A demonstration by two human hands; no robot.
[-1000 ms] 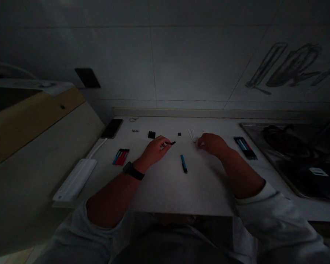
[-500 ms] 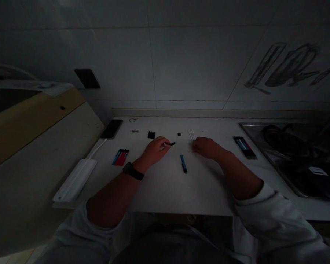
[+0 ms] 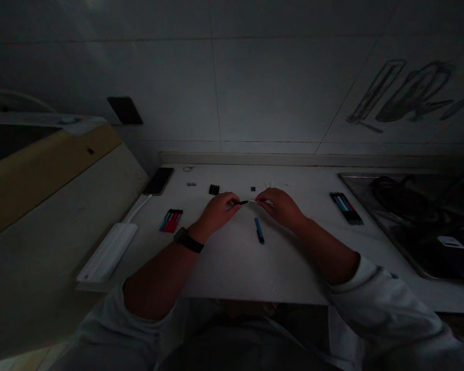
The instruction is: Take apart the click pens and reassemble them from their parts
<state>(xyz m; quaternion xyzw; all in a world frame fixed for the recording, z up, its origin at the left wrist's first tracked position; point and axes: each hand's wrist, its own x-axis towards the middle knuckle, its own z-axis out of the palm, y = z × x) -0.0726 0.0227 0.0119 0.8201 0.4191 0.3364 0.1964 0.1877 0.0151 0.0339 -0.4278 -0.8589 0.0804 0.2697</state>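
My left hand [image 3: 218, 210], with a dark watch on its wrist, is closed round a small black pen part [image 3: 241, 202] whose tip points right. My right hand [image 3: 279, 207] is closed on a thin white stick [image 3: 254, 201], and the stick's end meets the black part's tip between the two hands. A blue pen piece [image 3: 259, 230] lies on the white table [image 3: 235, 263] just below the hands. Behind my right hand lie a few more white sticks [image 3: 269, 184].
A bundle of red and blue pens [image 3: 171, 220] lies at the left, and another dark bundle of pens [image 3: 345, 207] at the right. Small black parts [image 3: 214, 189] and a phone [image 3: 158, 180] sit near the back. A white power strip [image 3: 107, 252] lies left; a sink [image 3: 417, 216] is at the right.
My right hand has moved left from the white sticks with one stick in it, up to the black part in my left hand. My left hand has stayed put.
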